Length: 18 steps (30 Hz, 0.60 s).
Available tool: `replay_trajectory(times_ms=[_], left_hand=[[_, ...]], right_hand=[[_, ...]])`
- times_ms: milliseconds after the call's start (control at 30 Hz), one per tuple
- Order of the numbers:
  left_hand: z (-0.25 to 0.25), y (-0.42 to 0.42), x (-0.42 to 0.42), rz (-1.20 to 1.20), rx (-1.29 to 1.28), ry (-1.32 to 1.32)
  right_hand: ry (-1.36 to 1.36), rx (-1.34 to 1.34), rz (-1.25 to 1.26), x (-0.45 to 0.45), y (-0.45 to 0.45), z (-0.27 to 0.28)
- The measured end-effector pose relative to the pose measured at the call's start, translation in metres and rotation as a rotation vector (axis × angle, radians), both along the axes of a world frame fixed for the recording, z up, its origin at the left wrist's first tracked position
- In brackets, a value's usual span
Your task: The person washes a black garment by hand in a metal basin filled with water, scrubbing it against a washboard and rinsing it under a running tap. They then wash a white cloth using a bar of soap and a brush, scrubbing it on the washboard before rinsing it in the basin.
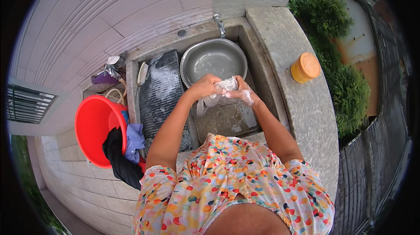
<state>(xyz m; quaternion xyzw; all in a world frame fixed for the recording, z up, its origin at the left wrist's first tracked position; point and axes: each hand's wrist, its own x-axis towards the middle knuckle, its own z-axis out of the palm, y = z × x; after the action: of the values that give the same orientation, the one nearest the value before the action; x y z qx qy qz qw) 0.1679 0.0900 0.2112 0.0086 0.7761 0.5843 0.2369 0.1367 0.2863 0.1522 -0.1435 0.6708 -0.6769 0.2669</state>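
Observation:
Between my two hands is a wet, soapy light-coloured cloth, bunched up, with a greyish part hanging below. My left hand grips its left side, and my right hand grips its right side with white suds on the thumb and wrist. Just beyond them, a round metal basin holds greyish water inside the concrete sink. A chrome tap stands over the basin's far rim. To the left lies a dark ribbed washboard slab streaked with foam.
A scrubbing brush rests at the washboard's left edge. Further left stands a red bucket, with a black garment and a blue striped cloth over its rim. An orange lidded tub sits on the stone ledge at right.

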Motion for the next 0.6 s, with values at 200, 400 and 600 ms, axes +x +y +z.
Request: replay_trajectory(times_ms=[200,400,600], left_hand=[[0.039,-0.011,-0.001,0.292,0.527,0.297],[0.000,-0.020,-0.002,0.711,0.662,0.085],[-0.003,0.092,0.012,0.252,-0.263,0.699]], right_hand=[[-0.307,0.005,0.089,-0.003,0.017,-0.043],[-0.733,-0.944,-0.049,-0.002,-0.004,0.004],[-0.929,-0.905,-0.211,-0.004,-0.027,-0.041]])
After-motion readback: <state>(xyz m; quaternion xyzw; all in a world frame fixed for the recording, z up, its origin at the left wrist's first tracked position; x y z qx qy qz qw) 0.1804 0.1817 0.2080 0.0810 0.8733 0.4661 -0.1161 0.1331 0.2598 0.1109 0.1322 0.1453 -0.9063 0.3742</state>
